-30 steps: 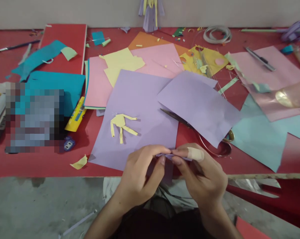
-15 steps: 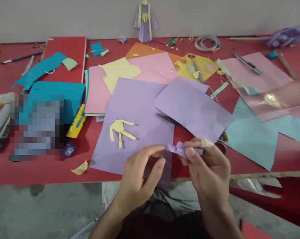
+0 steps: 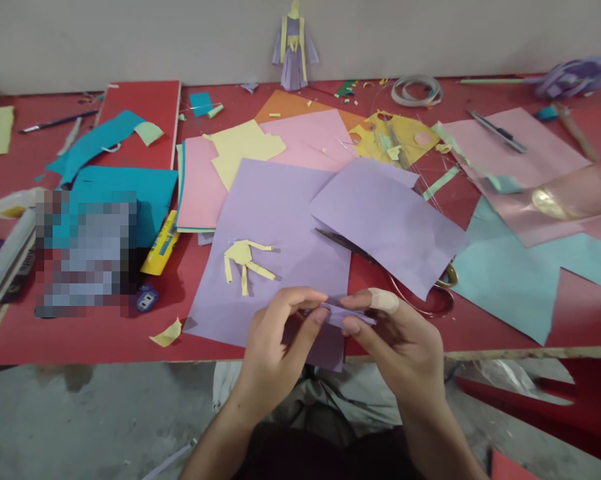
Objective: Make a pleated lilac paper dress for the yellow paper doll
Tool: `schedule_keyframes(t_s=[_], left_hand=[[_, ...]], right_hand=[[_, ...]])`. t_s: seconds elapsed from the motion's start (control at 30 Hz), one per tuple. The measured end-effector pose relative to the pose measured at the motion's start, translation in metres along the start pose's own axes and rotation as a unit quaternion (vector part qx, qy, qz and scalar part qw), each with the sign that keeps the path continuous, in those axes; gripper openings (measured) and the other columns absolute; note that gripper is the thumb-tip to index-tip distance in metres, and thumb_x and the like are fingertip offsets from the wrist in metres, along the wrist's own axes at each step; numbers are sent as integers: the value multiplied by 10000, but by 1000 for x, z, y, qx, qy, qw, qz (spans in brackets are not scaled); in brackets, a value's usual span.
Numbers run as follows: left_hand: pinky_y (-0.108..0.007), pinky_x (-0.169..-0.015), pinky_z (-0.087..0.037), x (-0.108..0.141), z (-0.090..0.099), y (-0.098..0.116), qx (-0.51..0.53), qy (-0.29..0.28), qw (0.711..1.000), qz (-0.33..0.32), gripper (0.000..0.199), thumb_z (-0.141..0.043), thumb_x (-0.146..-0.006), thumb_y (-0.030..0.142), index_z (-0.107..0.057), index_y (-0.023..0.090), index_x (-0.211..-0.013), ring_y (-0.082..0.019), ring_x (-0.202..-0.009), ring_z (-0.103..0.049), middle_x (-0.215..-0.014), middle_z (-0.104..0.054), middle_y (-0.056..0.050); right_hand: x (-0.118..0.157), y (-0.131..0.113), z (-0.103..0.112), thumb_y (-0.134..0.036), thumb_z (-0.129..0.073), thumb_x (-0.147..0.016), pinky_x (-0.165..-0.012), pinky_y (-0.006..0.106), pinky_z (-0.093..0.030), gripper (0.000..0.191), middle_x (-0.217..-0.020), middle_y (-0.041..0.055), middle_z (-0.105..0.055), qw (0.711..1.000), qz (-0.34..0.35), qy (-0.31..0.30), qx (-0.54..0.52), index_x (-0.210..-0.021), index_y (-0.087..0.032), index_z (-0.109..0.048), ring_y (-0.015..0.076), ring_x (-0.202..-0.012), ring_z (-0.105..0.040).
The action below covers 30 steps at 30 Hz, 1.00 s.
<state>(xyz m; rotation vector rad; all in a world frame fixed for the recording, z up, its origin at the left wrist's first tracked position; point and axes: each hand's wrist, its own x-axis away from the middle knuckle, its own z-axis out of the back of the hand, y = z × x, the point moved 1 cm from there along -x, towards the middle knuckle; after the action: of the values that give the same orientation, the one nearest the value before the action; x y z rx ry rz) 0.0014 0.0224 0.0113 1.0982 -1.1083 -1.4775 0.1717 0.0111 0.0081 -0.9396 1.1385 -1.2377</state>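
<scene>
Between my two hands is a small folded strip of purple paper (image 3: 349, 316). My left hand (image 3: 280, 347) pinches its left end between thumb and fingers. At the other end, the thumb and fingers of my right hand (image 3: 405, 340) are closed on it; a pale wrap covers one fingertip. Beneath lies a large purple sheet (image 3: 285, 207), and on it a yellow paper figure (image 3: 243, 257) with thin limbs. A second purple sheet (image 3: 385, 213) partly covers a pair of scissors (image 3: 443, 303), whose blade and handles stick out.
A purple and yellow paper doll (image 3: 294, 50) stands against the wall. Left are a yellow glue stick (image 3: 161, 243), teal paper (image 3: 150, 193) and a red book (image 3: 155, 113). A pen (image 3: 498, 131) lies on pink paper at right, near another person's forearm (image 3: 585, 190).
My left hand has closed on the strip's left end, where its fingers were apart before. My right hand has shifted left with the paper. The view has turned slightly.
</scene>
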Motion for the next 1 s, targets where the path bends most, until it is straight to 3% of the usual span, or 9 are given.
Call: schedule_keyframes(t_s=[0.2, 0.33, 0.5, 0.6, 0.73, 0.87, 1.0], left_hand=[[-206, -652, -569, 1, -2, -2, 14, 15, 1000, -3, 170, -615, -939, 174, -630, 254, -1088, -88, -658, -665, -892, -703, 15], [-239, -745, -583, -1, 0, 1, -35, 13, 999, -20, 198, -634, -924, 184, -634, 260, -1106, -122, -798, -697, -974, -720, -7], [-248, -744, -583, -6, 1, 8, -92, -11, 995, -45, 162, -673, -898, 218, -655, 243, -1057, -143, -827, -708, -944, -740, -12], [-251, -749, -593, -6, 1, 8, -82, 0, 996, -32, 177, -654, -911, 211, -654, 243, -1085, -149, -846, -719, -967, -743, -22], [-235, -736, -595, -4, 1, 5, -50, 0, 998, -26, 243, -659, -907, 194, -640, 254, -1142, -137, -814, -721, -936, -742, -9], [-243, -748, -598, -2, 1, 2, -30, 9, 999, -21, 246, -654, -913, 191, -642, 269, -1146, -133, -810, -718, -942, -736, -5], [-277, -769, -610, 0, 0, -1, 8, 13, 1000, 4, 328, -648, -920, 199, -594, 294, -1230, -141, -809, -719, -941, -727, -4]], right_hand=[[1, -1, -2, -180, -682, -883, -603, 233, -578, 143, -831, -18, -730, 998, -16, 62, 22, -987, -258, -740, 114, -650, -675], [2, 0, -3, -177, -713, -856, -626, 247, -587, 147, -857, -7, -741, 995, -13, 85, 48, -979, -251, -745, 132, -696, -687], [1, 1, -2, -175, -705, -863, -664, 247, -584, 189, -895, -6, -745, 995, -5, 70, 74, -1025, -265, -741, 132, -739, -692], [-2, -1, -3, -195, -684, -883, -658, 256, -583, 240, -855, -3, -726, 997, -11, 48, 57, -1112, -261, -713, 129, -718, -679], [-4, -1, -4, -224, -683, -885, -736, 302, -599, 319, -873, 16, -718, 1000, -8, 18, 20, -1202, -247, -660, 165, -834, -697], [-4, 0, -3, -202, -688, -879, -762, 289, -593, 263, -950, 20, -735, 999, -1, -2, 39, -1136, -259, -688, 163, -875, -705], [-4, -2, -2, -194, -672, -888, -696, 263, -582, 117, -889, 7, -732, 998, 4, 17, 54, -984, -240, -719, 145, -777, -695]])
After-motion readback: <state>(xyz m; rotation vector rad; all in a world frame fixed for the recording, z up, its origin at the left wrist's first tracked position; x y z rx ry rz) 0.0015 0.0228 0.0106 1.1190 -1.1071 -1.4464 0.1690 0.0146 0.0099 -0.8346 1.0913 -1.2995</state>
